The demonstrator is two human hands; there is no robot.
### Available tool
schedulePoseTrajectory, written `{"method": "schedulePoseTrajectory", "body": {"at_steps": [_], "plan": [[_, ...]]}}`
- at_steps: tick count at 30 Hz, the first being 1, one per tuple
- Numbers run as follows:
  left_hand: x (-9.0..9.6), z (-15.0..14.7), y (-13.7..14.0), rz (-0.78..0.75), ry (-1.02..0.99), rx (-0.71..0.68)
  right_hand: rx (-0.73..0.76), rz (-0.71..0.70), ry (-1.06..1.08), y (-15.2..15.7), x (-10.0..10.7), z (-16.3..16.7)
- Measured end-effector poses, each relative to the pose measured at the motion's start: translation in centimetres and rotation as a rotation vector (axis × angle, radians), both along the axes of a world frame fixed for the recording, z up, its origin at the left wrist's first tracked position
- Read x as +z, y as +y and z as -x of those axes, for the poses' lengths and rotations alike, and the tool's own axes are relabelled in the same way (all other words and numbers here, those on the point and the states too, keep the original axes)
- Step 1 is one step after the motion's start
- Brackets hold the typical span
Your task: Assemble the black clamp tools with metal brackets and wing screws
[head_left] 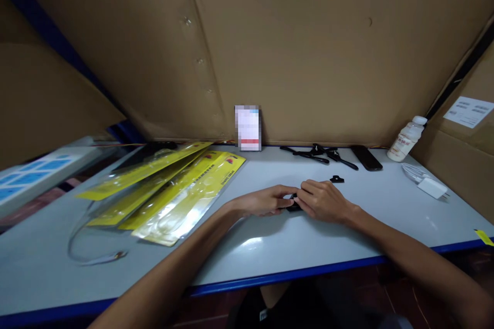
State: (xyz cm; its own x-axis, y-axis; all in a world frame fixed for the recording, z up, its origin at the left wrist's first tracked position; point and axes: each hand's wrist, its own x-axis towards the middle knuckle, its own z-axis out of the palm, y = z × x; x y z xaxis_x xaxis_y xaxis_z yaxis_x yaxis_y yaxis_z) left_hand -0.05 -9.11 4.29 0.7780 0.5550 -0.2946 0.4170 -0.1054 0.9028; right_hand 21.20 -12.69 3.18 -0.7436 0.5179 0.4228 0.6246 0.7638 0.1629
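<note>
With left fingers (284, 202) and right fingers (309, 196) curled close, pinching small black piece (294, 207) over smooth, glossy worktop (254, 257).

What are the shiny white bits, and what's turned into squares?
In the head view, glare whitens the plastic packets and a patch of table, probably from a lamp; also in the head view, coarse squares hide the phone-shaped thing; head view: a soft shadow lies under the left hand and right hand.
</note>
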Motion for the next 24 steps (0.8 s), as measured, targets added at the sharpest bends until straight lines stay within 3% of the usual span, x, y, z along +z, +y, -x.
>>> {"method": "schedulePoseTrajectory", "body": {"at_steps": [3,6,10,19,24], "plan": [[0.1,-0.2,-0.1,-0.011,0.019,0.019,-0.086,0.062,0.040,-0.5,-0.3,0.9],[0.0,-0.2,0.0,-0.003,0.013,0.016,-0.196,0.211,0.188,-0.6,-0.4,1.3],[-0.1,0.1,0.1,0.018,0.027,0.024,-0.167,0.387,0.390,0.2,0.5,0.5],[0.4,0.3,-0.1,0.068,-0.050,-0.043,-0.146,0.321,0.421,1.5,1.9,-1.9],[0.3,0.3,0.0,0.040,-0.023,-0.044,-0.009,0.323,0.311,1.1,2.0,-2.1]]}}
